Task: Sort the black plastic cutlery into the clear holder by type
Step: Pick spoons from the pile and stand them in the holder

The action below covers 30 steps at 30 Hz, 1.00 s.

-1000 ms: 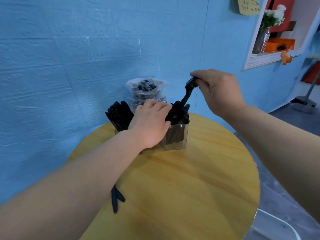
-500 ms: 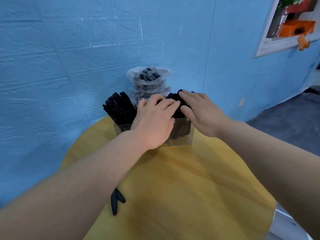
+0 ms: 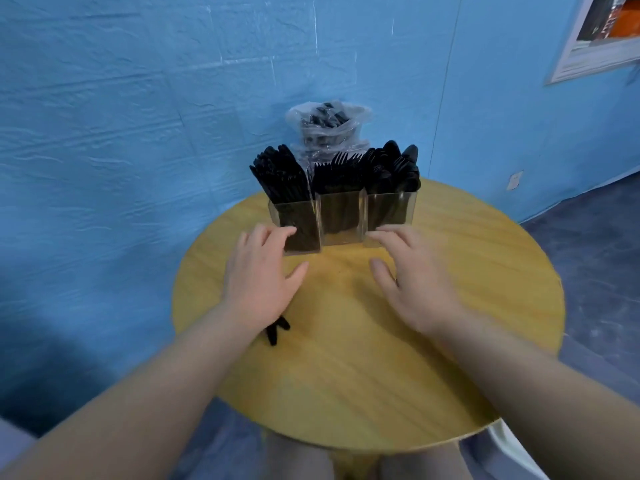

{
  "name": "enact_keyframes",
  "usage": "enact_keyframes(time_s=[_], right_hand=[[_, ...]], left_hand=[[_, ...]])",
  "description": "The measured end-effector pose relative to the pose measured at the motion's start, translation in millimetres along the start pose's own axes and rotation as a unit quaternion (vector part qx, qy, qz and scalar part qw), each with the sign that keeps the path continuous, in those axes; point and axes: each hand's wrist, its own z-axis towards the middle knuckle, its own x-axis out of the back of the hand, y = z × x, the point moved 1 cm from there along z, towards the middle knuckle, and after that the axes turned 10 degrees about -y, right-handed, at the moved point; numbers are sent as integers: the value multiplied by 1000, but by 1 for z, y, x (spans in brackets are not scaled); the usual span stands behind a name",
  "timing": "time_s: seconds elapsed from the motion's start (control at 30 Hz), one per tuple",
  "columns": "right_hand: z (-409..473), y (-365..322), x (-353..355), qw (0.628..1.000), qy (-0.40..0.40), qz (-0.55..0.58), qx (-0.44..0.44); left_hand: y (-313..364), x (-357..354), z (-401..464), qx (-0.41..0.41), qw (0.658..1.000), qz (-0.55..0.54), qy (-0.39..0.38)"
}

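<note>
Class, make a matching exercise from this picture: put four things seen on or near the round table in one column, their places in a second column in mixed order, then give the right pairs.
Things:
1. forks
2. spoons
3. plastic bag
4. loose black pieces

Places:
A. against the blue wall, behind the clear holder
B. right compartment
C. on the table, by the left wrist
D. middle compartment

Pairs: 1-D, 2-B, 3-A, 4-C
</note>
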Motion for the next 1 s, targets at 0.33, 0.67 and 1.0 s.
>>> enact_keyframes(time_s=[0.33,0.67,1.0], right_hand=[[-18,-19,-26,987,-137,-38,-72],[-19,-19,-22,988,-107,13,-113],[-17,-10,-20,976,-66,164,-125]], left_hand=[[-34,-16,-46,142,983,-60,-100],[0,-26,-49,22,982,-149,-117],[9,-29,-51,-68,972,-203,-100]])
